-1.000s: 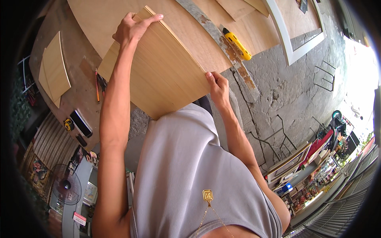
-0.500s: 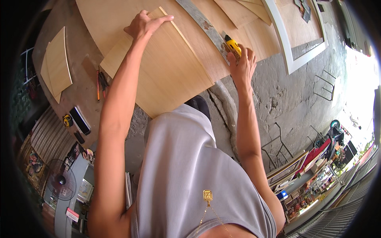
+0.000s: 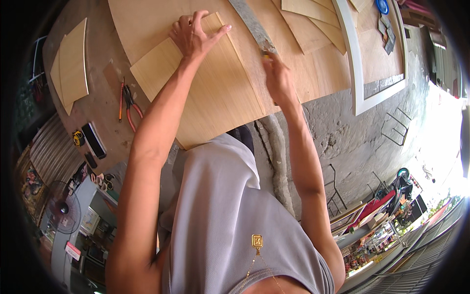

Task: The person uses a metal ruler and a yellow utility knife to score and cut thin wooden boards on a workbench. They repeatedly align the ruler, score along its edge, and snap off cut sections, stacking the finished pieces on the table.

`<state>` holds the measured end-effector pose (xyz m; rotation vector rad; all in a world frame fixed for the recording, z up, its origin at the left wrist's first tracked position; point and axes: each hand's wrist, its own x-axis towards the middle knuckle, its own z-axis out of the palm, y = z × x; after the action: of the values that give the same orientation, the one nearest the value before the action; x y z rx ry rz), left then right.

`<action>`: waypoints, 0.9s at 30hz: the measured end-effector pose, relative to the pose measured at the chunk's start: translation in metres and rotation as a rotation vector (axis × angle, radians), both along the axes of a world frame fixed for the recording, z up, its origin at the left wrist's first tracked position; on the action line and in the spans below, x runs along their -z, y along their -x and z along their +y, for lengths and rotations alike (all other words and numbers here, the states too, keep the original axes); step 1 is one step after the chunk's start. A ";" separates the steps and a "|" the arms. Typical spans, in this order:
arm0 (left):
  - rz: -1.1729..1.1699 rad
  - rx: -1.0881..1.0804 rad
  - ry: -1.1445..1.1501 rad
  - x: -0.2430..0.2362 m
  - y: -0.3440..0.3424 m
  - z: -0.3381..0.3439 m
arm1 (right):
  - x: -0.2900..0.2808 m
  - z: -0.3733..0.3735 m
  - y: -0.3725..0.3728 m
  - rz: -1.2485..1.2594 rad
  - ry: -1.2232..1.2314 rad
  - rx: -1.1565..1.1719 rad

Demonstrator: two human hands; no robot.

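Observation:
A pale thin wooden panel (image 3: 210, 88) lies over larger brown sheets on the table, its near corner by my lap. On its far end rests my left hand (image 3: 192, 40), fingers spread and bent, the thumb stretched toward the right edge. My right hand (image 3: 280, 81) is closed just right of the panel. Only a bit of the yellow utility knife (image 3: 267, 57) shows at its fingertips; the rest is hidden in the hand. A long grey metal strip (image 3: 250, 20), worn and stained, runs from the far edge down to that hand.
A white frame (image 3: 353, 68) and thin wood sheets (image 3: 313, 17) lie at the right. On the left are more panels (image 3: 73, 63), red-handled pliers (image 3: 131, 105), a pencil (image 3: 121, 103), a phone (image 3: 94, 140) and a tape measure (image 3: 78, 138). A fan (image 3: 62, 208) stands lower left.
My right hand has moved left toward the panel and closed around the yellow knife, which lay plainly visible before. My left hand's fingers have lifted and spread at the panel's far end.

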<state>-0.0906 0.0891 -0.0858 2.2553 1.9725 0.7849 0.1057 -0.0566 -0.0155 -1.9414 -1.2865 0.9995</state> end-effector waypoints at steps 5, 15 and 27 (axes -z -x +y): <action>0.066 0.070 -0.235 0.011 0.002 0.017 | 0.006 0.041 0.035 -0.171 0.023 -0.190; 0.045 0.007 -0.149 0.020 0.000 0.023 | 0.011 0.071 0.046 -0.238 0.115 -0.284; 0.025 0.016 -0.051 0.010 -0.001 0.017 | 0.009 0.079 0.051 -0.254 0.142 -0.348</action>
<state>-0.0897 0.1064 -0.0957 2.3168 1.9643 0.8191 0.0550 0.0226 -0.0241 -2.0447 -1.7870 1.0563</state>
